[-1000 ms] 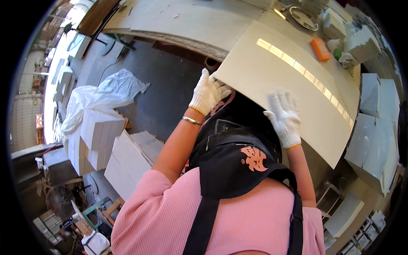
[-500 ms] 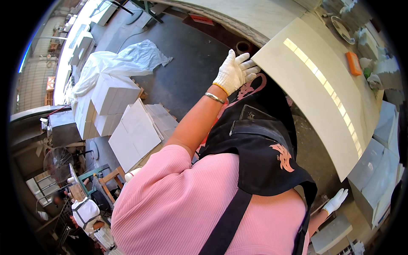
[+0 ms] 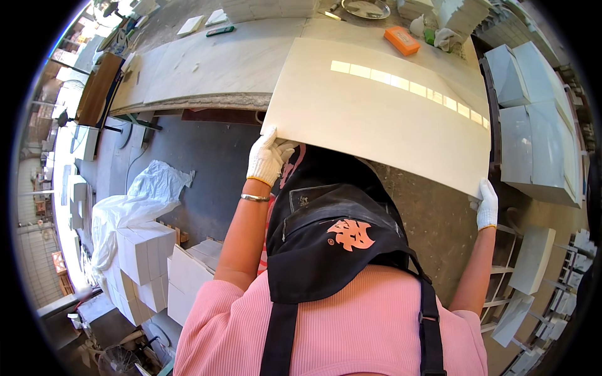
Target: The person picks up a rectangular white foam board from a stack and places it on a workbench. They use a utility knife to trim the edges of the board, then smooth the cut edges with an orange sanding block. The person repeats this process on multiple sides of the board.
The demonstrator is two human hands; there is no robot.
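A large glossy cream slab (image 3: 376, 119), which looks like a tile, lies on the worktable with its near edge jutting out toward me. A row of bright window reflections crosses its face. At the near left corner, my left hand (image 3: 268, 156) in a white knit glove grips the edge, thumb on top and fingers curled below. My right hand (image 3: 486, 205), gloved the same way, holds the near right corner, its fingers partly hidden by the slab. Beneath the near edge is my black apron (image 3: 338, 219).
The pale stone-topped table (image 3: 213, 66) stretches to the left. Behind the slab are an orange box (image 3: 401, 41) and a metal plate (image 3: 365, 8). White cartons (image 3: 539, 138) stand at right. Boxes (image 3: 144, 250) under plastic sheeting (image 3: 147, 194) stand on the floor at left.
My view has turned to face the table. Both hands, apart from the slab half a second ago, have come to its near corners and closed on them.
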